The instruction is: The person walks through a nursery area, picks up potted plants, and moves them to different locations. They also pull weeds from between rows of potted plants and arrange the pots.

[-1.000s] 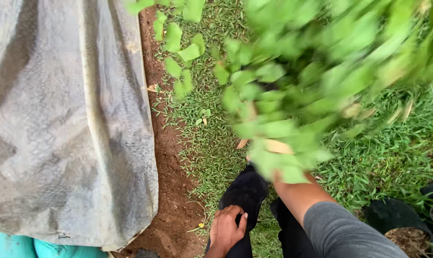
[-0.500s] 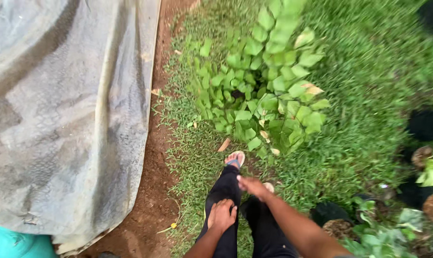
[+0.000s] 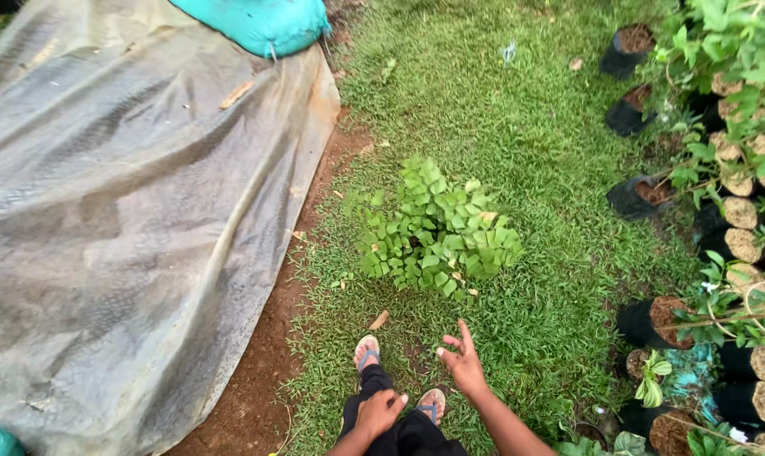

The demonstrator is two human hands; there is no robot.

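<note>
You stand on the short green grass (image 3: 517, 110) and look down at your feet. Your right hand (image 3: 464, 364) is out in front of you with its fingers spread wide. It holds nothing. Your left hand (image 3: 379, 412) rests on your black trouser leg (image 3: 399, 435), with its fingers loose and bent, and it holds nothing too.

The nearest thing to your right hand is the bunch of small green leaves on thin stems (image 3: 437, 232). It lies flat on the grass, a little way ahead of your toes. Your hands do not touch it.

You wear flat sandals with blue straps (image 3: 366, 350). A small brown dry leaf (image 3: 379, 319) lies just beside your left foot.

On your left a big grey plastic sheet (image 3: 121, 219) covers a mound. A strip of bare red-brown soil (image 3: 256, 380) runs along its edge, between the sheet and the grass. A bright teal sack (image 3: 260, 25) sits on top of the sheet at the far end.

On your right stand many little plants in black plastic bags filled with soil (image 3: 652, 321). They are set close together in rows, and some have long green leafy stems (image 3: 728, 51).
</note>
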